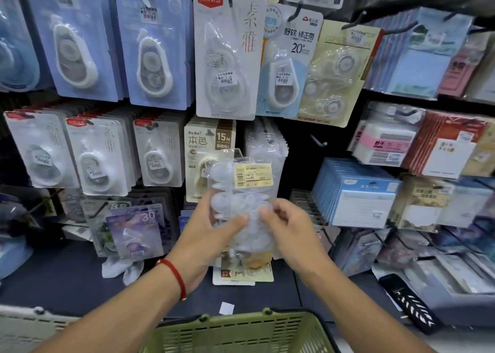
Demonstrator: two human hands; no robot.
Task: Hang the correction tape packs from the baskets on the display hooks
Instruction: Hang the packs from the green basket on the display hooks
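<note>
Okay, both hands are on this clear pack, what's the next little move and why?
Probably lift the clear pack up and right toward the bare hook. The left hand and right hand hold it low, with its top below that hook, and the neighbouring hooks look full.

Both hands, left hand (pixel 211 229), right hand (pixel 290 230), clasping clear correction tape pack (pixel 241 192), green basket (pixel 241 334) below
</note>
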